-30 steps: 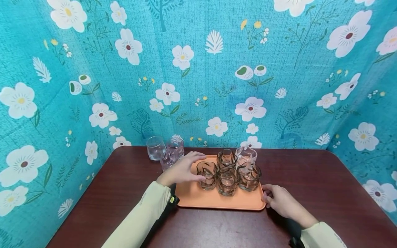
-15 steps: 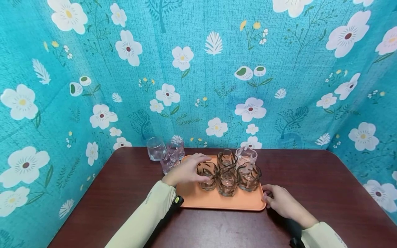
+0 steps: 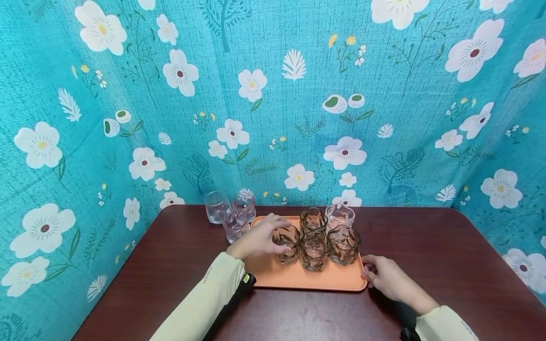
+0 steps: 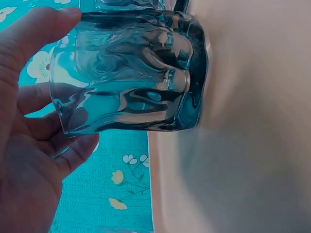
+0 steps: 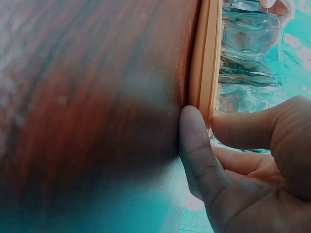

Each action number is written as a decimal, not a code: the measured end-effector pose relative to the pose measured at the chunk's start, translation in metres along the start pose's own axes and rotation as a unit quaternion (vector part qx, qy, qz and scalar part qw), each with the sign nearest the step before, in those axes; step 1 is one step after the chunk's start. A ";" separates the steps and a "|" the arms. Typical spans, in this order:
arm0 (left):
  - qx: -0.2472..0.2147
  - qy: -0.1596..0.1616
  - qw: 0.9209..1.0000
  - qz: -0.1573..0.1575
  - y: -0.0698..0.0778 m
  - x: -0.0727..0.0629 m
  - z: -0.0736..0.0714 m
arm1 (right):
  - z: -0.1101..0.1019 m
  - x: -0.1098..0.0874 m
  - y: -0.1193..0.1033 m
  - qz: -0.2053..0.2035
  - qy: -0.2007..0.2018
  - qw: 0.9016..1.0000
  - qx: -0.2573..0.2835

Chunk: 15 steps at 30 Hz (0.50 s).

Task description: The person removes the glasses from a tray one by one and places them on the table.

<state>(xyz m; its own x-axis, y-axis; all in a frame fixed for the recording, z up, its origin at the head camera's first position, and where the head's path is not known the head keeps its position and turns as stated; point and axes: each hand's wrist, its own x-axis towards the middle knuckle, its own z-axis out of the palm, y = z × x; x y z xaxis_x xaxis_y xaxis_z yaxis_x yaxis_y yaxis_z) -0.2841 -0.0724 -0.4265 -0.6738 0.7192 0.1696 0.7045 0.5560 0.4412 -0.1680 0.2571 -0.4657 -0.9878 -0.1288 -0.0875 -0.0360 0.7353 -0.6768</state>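
Note:
My left hand (image 3: 257,239) curves round a smoky brown drinking glass (image 3: 291,257), the leftmost one on the orange tray (image 3: 307,282). In the left wrist view the thumb lies at the rim of that glass (image 4: 131,77), with the fingers partly hidden behind it; the glass stands upright on the tray. My right hand (image 3: 387,279) pinches the tray's right edge near its front corner. Seen from the right wrist, the thumb is on the inner side of the tray rim (image 5: 206,58) and a finger on its outer side.
Beside the held glass stand more brown glasses (image 3: 314,260) and a pale pink one (image 3: 340,214). Off the tray at the back left are a clear glass (image 3: 216,213) and pinkish glasses (image 3: 235,229). A flowered blue cloth (image 3: 273,113) hangs behind the dark wooden table (image 3: 170,265).
My left hand has shifted slightly to the right, its thumb further across the front of the brown glass. The right hand keeps its hold on the tray edge. The head view has tipped slightly.

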 end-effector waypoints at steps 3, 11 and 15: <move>-0.013 0.006 1.000 -0.008 -0.002 -0.002 0.002 | 0.001 0.001 0.001 0.001 0.001 1.000 -0.001; -0.020 0.044 0.998 0.030 -0.004 -0.019 -0.011 | 0.000 0.001 0.000 0.007 -0.001 1.000 -0.009; -0.006 0.070 0.997 0.035 -0.005 -0.038 -0.025 | 0.000 0.000 -0.002 0.010 -0.003 1.000 -0.008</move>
<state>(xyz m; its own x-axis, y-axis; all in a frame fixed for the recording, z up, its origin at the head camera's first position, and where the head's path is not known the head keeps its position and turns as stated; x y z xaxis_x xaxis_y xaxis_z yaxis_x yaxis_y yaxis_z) -0.2676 -0.1128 -0.4133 -0.6482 0.6903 0.3215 0.7487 0.5008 0.4343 -0.1681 0.2557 -0.4647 -0.9874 -0.1185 -0.1044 -0.0197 0.7486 -0.6627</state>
